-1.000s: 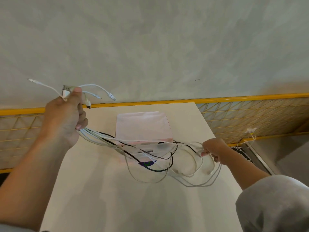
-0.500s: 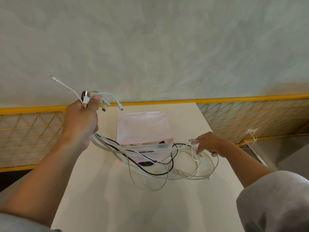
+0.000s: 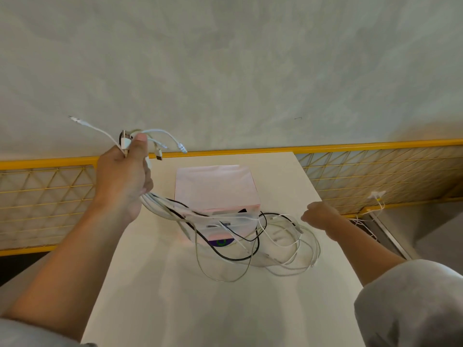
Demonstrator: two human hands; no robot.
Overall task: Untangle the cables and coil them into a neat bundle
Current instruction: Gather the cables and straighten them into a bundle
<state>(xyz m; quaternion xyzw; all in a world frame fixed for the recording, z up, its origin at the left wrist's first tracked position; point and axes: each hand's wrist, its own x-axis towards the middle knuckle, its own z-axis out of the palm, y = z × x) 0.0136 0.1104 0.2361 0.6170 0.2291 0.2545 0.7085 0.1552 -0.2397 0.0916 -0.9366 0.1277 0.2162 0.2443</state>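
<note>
Cables [image 3: 162, 205] are held by their plug ends in the raised left grip [image 3: 122, 181], closed tight round them, their loops trailing below it onto the bench [image 3: 175, 309]. The strands pinched a second ago are released by the right grip [image 3: 319, 216], apparently empty and loosely curled beside the loops; slack is freed for coiling.

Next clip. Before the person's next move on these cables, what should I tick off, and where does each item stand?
1. Left hand grips the cable ends together: ok.
2. Right hand holds a strand: cannot tell.
3. White loops free of the black cable: not ok, they cross.
4. Strands clear of the pink box: not ok, they pass across its front.
5. Loops all on the table, none over its edge: ok.
</note>
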